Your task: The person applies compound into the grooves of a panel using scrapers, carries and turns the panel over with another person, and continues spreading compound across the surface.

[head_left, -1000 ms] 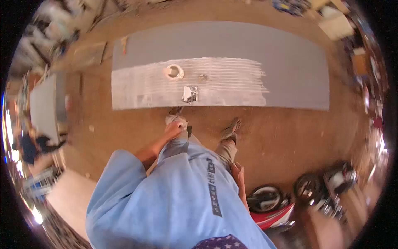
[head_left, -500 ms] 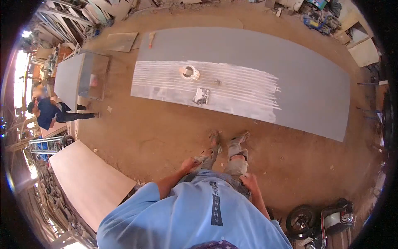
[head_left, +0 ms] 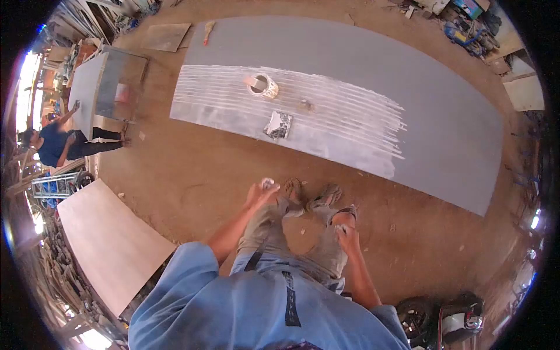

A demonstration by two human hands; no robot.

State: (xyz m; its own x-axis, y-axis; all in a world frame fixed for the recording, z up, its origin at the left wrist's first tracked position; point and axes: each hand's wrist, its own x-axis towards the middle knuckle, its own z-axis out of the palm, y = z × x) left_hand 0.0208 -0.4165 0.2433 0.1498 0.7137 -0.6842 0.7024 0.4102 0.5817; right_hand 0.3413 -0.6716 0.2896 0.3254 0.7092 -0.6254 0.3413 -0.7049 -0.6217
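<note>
From the head camera, I see the left hand (head_left: 261, 195) and right hand (head_left: 347, 237) half curled near the trousers (head_left: 261, 228) (gripping anything? I can't tell); the tub (head_left: 270, 89) stands toward the board (head_left: 350, 52)'s left edge, brush (head_left: 207, 32) at its far-left corner.

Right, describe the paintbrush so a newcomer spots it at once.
Find the long grey panel, partly covered by white streaks. Look at its far left corner, from the wearer's side. The paintbrush there, pale at one end and reddish at the other, lies on bare grey, unlike the tub, which sits among the streaks.
</note>
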